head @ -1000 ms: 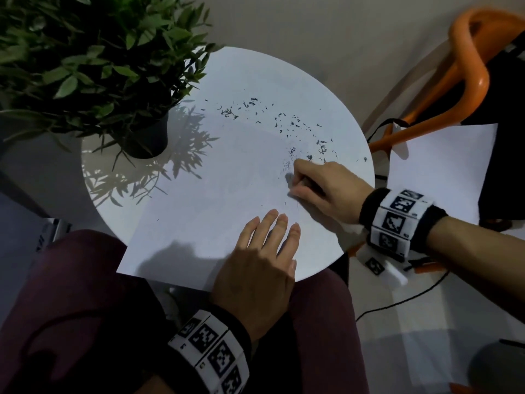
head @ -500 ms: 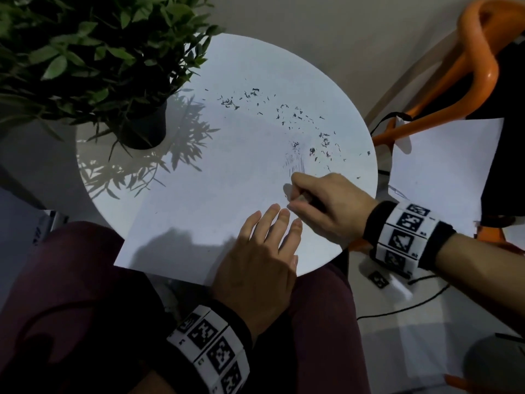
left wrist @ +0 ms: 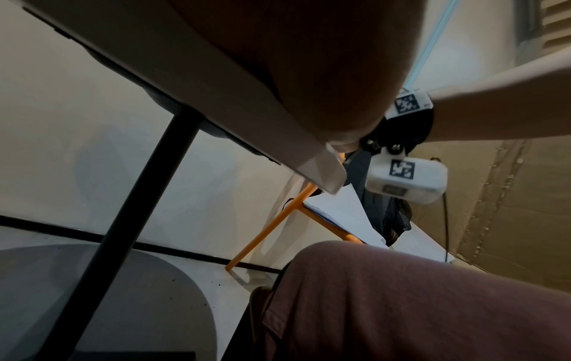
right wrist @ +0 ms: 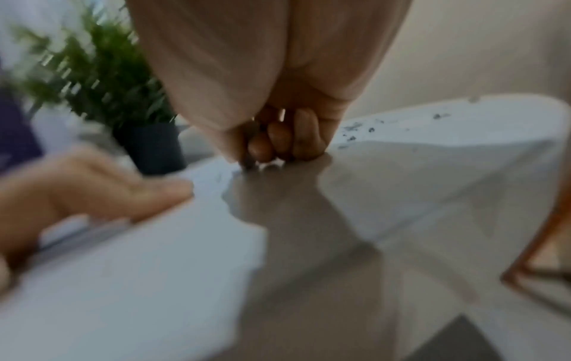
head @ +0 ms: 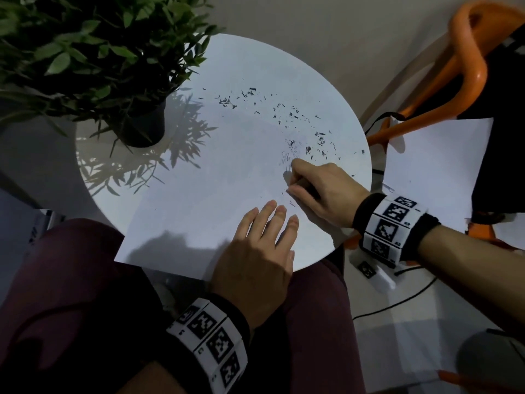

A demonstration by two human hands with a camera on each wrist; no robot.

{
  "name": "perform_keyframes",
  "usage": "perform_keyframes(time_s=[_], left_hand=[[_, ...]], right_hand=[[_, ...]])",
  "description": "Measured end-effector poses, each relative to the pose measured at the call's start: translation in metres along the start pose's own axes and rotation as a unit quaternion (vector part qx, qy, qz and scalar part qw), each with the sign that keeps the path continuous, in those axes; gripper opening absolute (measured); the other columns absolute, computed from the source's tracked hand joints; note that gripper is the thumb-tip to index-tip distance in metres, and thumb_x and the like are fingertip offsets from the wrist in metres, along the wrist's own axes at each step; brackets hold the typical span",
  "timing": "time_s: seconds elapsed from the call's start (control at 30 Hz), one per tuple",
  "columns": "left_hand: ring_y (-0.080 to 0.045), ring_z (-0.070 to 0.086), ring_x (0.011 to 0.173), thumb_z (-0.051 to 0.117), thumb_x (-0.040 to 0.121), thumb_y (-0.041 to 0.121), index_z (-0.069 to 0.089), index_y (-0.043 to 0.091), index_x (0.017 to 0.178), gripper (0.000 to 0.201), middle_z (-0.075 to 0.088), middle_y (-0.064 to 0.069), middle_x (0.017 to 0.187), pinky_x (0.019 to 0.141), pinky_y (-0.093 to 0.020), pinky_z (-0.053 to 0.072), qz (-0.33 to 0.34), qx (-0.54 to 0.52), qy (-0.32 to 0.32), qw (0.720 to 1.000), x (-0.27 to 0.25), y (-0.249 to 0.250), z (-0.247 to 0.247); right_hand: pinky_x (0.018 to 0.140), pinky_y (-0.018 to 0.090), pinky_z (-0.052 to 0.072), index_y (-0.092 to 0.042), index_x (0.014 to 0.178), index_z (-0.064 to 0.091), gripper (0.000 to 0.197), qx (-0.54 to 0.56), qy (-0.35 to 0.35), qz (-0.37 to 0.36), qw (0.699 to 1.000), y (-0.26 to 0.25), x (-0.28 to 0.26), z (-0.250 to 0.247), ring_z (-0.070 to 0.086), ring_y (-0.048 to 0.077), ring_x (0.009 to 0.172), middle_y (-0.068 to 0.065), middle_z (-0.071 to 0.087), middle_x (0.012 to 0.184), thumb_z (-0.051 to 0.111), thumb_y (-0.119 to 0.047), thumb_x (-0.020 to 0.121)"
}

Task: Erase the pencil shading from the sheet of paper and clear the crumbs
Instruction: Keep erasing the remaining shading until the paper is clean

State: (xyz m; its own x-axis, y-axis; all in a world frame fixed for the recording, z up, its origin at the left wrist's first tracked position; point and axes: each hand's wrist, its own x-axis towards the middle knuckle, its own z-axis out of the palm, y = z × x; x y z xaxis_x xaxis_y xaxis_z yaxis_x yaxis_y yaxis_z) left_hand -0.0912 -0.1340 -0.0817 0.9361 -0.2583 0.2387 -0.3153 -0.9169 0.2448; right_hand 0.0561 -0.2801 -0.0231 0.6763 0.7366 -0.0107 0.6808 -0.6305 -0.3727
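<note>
right now the sheet of paper point(head: 199, 211) lies on the round white table point(head: 284, 69), its near left corner hanging past the table's edge over the person's lap. the left hand point(head: 255, 251) lies flat on the near part of the sheet, fingers straight and close together, holding nothing. the right hand point(head: 321, 191) is just beyond it, fingers curled tight and tips pressed down on the paper; they seem to pinch something small and dark, but it is hidden inside the grip and the right wrist view is too blurred to tell what it is. just past the right fingertips point(head: 292, 169) a faint patch of pencil shading point(head: 287, 159) shows on the sheet. dark crumbs point(head: 284, 115) are scattered in a loose band across the far part of the paper and toward the table's right edge, with a few specks near the two hands. a potted plant point(head: 93, 52) in a dark pot stands on the far left of the table, casting leaf shadows over the surface. an orange chair point(head: 466, 61) stands to the right of the table, with another white sheet point(head: 431, 177) beside it. from the left wrist view only the table's underside, its dark leg point(left wrist: 148, 175) and the person's knee show.
</note>
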Motion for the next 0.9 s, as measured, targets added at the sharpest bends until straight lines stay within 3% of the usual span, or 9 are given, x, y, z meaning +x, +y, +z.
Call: perform_keyframes(time_s=[0.1, 0.2, 0.37, 0.47, 0.57, 0.63, 0.73, 0.83, 0.9], left_hand=[[-0.034, 0.042, 0.140, 0.043, 0.097, 0.028, 0.054, 0.005, 0.140, 0.050, 0.052, -0.019, 0.145, 0.117, -0.047, 0.029, -0.002, -0.001, 0.016, 1.000, -0.001, 0.000, 0.001], [-0.034, 0.042, 0.140, 0.044, 0.097, 0.028, 0.055, 0.005, 0.139, 0.050, 0.052, -0.020, 0.145, 0.117, -0.047, 0.030, 0.000, 0.000, 0.025, 1.000, -0.001, -0.001, 0.001], [-0.035, 0.043, 0.140, 0.045, 0.098, 0.027, 0.054, 0.005, 0.141, 0.049, 0.052, -0.020, 0.145, 0.117, -0.048, 0.031, 0.005, 0.003, 0.028, 1.000, -0.002, -0.002, 0.003], [-0.034, 0.042, 0.140, 0.044, 0.099, 0.028, 0.054, 0.005, 0.141, 0.049, 0.051, -0.020, 0.145, 0.117, -0.048, 0.031, 0.005, 0.008, 0.030, 1.000, -0.002, -0.001, 0.003], [-0.035, 0.043, 0.140, 0.043, 0.098, 0.029, 0.055, 0.004, 0.140, 0.050, 0.052, -0.020, 0.145, 0.117, -0.049, 0.032, 0.004, 0.008, 0.030, 1.000, -0.002, -0.002, 0.004], [-0.035, 0.043, 0.140, 0.044, 0.098, 0.028, 0.055, 0.005, 0.140, 0.050, 0.052, -0.021, 0.145, 0.117, -0.049, 0.031, 0.005, 0.006, 0.031, 0.999, -0.001, -0.002, 0.004], [-0.035, 0.042, 0.140, 0.044, 0.098, 0.027, 0.054, 0.005, 0.140, 0.049, 0.051, -0.021, 0.145, 0.117, -0.048, 0.030, 0.006, 0.006, 0.035, 0.999, -0.003, -0.001, 0.005], [-0.035, 0.042, 0.140, 0.043, 0.098, 0.028, 0.055, 0.005, 0.140, 0.049, 0.051, -0.020, 0.145, 0.117, -0.049, 0.031, 0.004, 0.009, 0.035, 0.999, -0.002, -0.002, 0.006], [-0.035, 0.043, 0.140, 0.043, 0.098, 0.028, 0.055, 0.005, 0.139, 0.049, 0.051, -0.020, 0.145, 0.117, -0.049, 0.031, 0.002, 0.009, 0.036, 0.999, -0.002, -0.002, 0.006]], right_hand=[[0.068, 0.032, 0.048, -0.021, 0.086, 0.051, 0.015, 0.097, -0.008, 0.069, 0.993, -0.002, -0.010, 0.001, 0.058, 0.014, 0.072, -0.007, 0.064, 0.077, 0.060, -0.029, 0.096], [0.067, 0.034, 0.049, -0.025, 0.086, 0.050, 0.015, 0.083, -0.016, 0.042, 0.995, -0.006, -0.018, 0.007, 0.061, 0.015, 0.072, -0.006, 0.066, 0.079, 0.057, -0.034, 0.096], [0.056, 0.013, 0.034, -0.020, 0.087, 0.047, 0.016, 0.040, 0.047, 0.059, 0.996, -0.001, -0.011, 0.006, 0.051, 0.005, 0.058, -0.015, 0.056, 0.064, 0.058, -0.026, 0.097], [0.059, 0.016, 0.039, -0.018, 0.089, 0.054, 0.016, 0.090, 0.032, 0.095, 0.991, -0.003, -0.018, 0.008, 0.054, 0.007, 0.063, -0.011, 0.063, 0.074, 0.059, -0.030, 0.096], [0.061, 0.028, 0.044, -0.021, 0.089, 0.050, 0.017, 0.065, 0.012, 0.058, 0.996, -0.007, -0.022, 0.011, 0.057, 0.013, 0.064, -0.005, 0.066, 0.077, 0.055, -0.035, 0.096], [0.061, 0.030, 0.042, -0.022, 0.089, 0.047, 0.016, 0.035, 0.036, 0.057, 0.997, -0.006, -0.017, 0.012, 0.057, 0.015, 0.064, -0.006, 0.066, 0.076, 0.055, -0.033, 0.097], [0.067, 0.033, 0.044, -0.020, 0.089, 0.050, 0.016, 0.049, 0.083, 0.127, 0.987, -0.002, -0.010, 0.008, 0.060, 0.016, 0.073, -0.007, 0.067, 0.081, 0.057, -0.032, 0.096], [0.073, 0.031, 0.048, -0.022, 0.087, 0.053, 0.015, 0.133, 0.052, 0.146, 0.979, -0.005, -0.017, 0.009, 0.060, 0.012, 0.078, -0.007, 0.066, 0.084, 0.059, -0.032, 0.096], [0.065, 0.027, 0.044, -0.022, 0.086, 0.051, 0.016, 0.096, 0.025, 0.105, 0.990, -0.011, -0.023, 0.011, 0.057, 0.012, 0.069, -0.006, 0.062, 0.075, 0.059, -0.032, 0.096]])
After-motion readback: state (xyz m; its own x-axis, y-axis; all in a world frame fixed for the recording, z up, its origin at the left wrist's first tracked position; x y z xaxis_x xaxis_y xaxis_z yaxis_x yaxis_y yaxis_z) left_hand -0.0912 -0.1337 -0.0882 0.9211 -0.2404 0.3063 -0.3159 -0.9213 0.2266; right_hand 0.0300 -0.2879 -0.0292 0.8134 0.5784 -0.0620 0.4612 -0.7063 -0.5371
